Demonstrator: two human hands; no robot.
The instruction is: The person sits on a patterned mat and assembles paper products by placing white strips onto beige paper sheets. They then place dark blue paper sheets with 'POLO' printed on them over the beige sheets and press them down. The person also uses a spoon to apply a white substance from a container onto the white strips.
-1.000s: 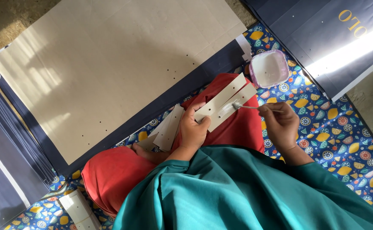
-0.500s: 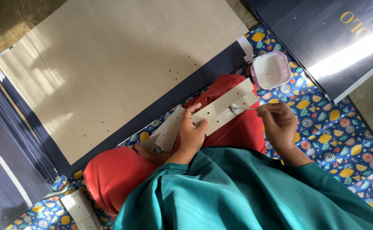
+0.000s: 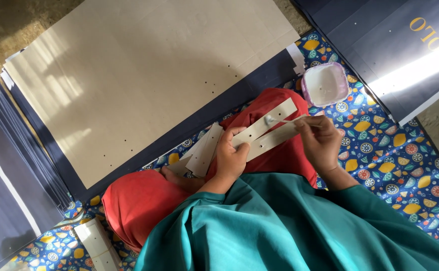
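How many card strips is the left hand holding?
2 show clearly in the left hand: the upper card strip and the lower card strip, fanned toward the right hand. More pale pieces stick out behind it; some may be hidden.

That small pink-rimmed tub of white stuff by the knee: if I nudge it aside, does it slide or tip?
The tub looks low and wide, so it would probably slide rather than tip. It sits on the patterned cloth, which may bunch and drag it. It appears open, with white paste inside, so a sharp push could slop some out; being small and plastic-looking, it is likely light.
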